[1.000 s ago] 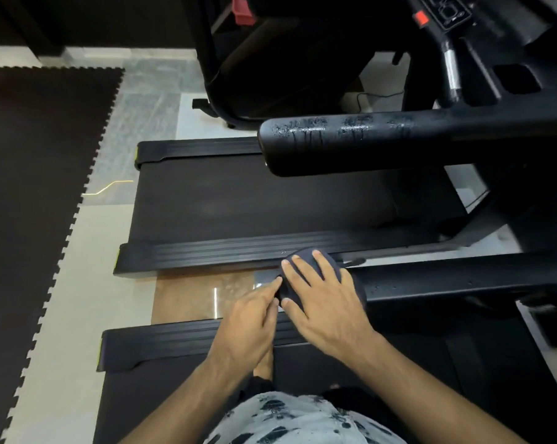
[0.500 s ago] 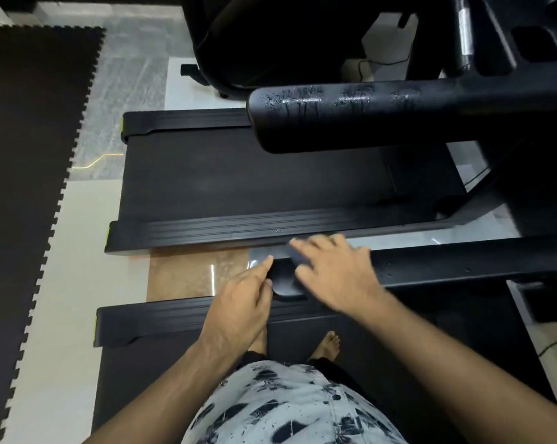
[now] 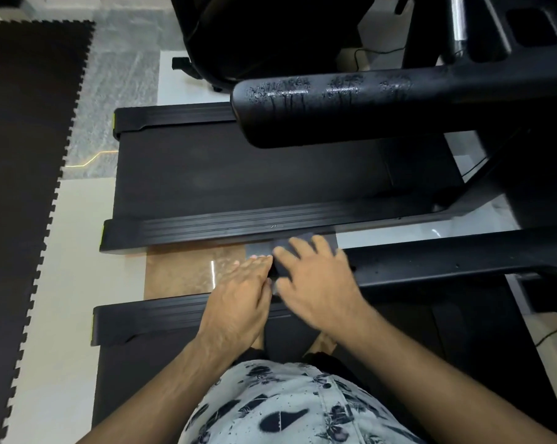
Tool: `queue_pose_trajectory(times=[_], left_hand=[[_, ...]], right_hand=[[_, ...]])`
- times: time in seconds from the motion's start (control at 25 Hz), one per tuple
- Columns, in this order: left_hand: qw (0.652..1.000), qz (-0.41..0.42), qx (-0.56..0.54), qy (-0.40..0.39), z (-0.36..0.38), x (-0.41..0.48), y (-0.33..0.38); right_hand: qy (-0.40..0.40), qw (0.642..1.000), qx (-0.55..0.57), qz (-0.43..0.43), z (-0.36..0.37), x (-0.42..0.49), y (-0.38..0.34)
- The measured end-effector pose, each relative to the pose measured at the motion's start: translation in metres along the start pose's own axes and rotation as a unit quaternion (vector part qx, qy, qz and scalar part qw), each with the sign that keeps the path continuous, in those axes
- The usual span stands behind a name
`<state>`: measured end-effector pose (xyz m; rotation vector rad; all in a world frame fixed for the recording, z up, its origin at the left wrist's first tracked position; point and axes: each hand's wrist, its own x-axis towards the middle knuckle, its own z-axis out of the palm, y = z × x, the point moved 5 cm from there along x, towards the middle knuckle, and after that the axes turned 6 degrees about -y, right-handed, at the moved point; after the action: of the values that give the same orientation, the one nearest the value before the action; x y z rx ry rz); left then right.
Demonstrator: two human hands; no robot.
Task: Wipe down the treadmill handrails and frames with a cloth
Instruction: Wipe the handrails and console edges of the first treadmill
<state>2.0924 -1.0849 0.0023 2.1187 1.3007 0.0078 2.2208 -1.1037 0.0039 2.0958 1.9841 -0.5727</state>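
The handrail point(image 3: 399, 104) is black with pale streaks. The treadmill deck point(image 3: 238, 174) is black, with yellow-green corner marks. The shorts point(image 3: 302, 405) are light grey with a black leaf print. One floor tile point(image 3: 181, 270) is brown, the mat point(image 3: 20, 155) black.

Black interlocking mat point(image 3: 20, 155) borders pale floor tiles point(image 3: 65, 267) and a glossy brown tile point(image 3: 177, 270).

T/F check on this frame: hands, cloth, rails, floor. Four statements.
1. The right hand presses a dark cloth on the near handrail end. True.
2. The far handrail is dry. False: wet streaks run down it.
3. The left hand hangs at the person's side. False: it is at the rail end, beside the right hand.
4. A black interlocking mat lies on the floor at the left. True.
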Motion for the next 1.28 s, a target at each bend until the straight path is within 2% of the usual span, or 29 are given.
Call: queue_pose_trajectory(times=[0.08,0.2,0.24,0.32,0.4,0.48,0.52,0.64,0.68,0.72,0.8,0.84,0.88,0.96,1.0,1.08,1.12,1.24,1.28], left_hand=[[1.000,0.003,0.003,0.000,0.001,0.003,0.002],[1.000,0.011,0.020,-0.016,0.004,0.004,0.009],[1.000,0.013,0.019,-0.022,0.005,0.006,0.012],[0.999,0.015,0.024,-0.031,0.007,0.008,0.017],[0.999,0.016,0.034,-0.039,0.008,0.009,0.018],[0.998,0.016,0.040,-0.051,0.010,0.008,0.022],[0.997,0.019,0.041,-0.054,0.010,0.008,0.024],[0.996,0.031,0.050,-0.062,0.014,0.014,0.030],[0.996,0.033,0.056,-0.066,0.015,0.015,0.032],[0.995,0.034,0.061,-0.071,0.017,0.017,0.034],[0.994,0.033,0.062,-0.079,0.019,0.017,0.038],[0.994,0.034,0.061,-0.078,0.019,0.018,0.041],[0.995,0.037,0.060,-0.077,0.020,0.019,0.044],[0.995,0.037,0.058,-0.070,0.021,0.022,0.046],[0.995,0.038,0.057,-0.069,0.021,0.024,0.047],[0.995,0.034,0.055,-0.071,0.024,0.025,0.050],[0.995,0.031,0.053,-0.073,0.025,0.026,0.052],[0.994,0.032,0.060,-0.081,0.027,0.029,0.059],[0.994,0.034,0.064,-0.081,0.028,0.031,0.060]], right_hand=[[-0.016,0.999,0.006,-0.044,0.000,0.001,0.018],[-0.058,0.987,0.035,0.146,-0.013,0.026,0.074],[-0.023,0.991,0.012,0.129,-0.009,0.020,0.067],[0.031,0.999,-0.023,0.022,0.004,-0.009,0.027],[0.018,1.000,-0.008,-0.001,-0.002,-0.003,0.049],[-0.016,0.991,0.023,0.134,-0.015,0.009,0.082],[-0.010,0.987,0.009,0.158,-0.015,0.007,0.083],[0.039,0.998,-0.036,0.019,0.003,-0.027,0.036],[0.009,1.000,-0.022,0.001,0.001,-0.022,0.049],[0.019,0.998,0.001,0.053,-0.011,-0.008,0.079],[-0.011,0.982,-0.003,0.190,-0.022,0.002,0.103],[0.011,0.983,-0.032,0.179,-0.023,0.001,0.097],[0.035,0.989,-0.057,0.128,-0.017,-0.009,0.074],[0.015,0.997,-0.050,0.062,-0.004,-0.024,0.059],[0.005,0.997,-0.012,0.070,-0.009,-0.015,0.082],[-0.032,0.976,0.052,0.208,-0.020,0.003,0.131],[-0.033,0.974,0.041,0.221,-0.020,0.005,0.134],[0.028,0.998,-0.025,0.042,0.001,-0.020,0.082],[0.006,1.000,-0.023,0.015,0.001,-0.019,0.089]])
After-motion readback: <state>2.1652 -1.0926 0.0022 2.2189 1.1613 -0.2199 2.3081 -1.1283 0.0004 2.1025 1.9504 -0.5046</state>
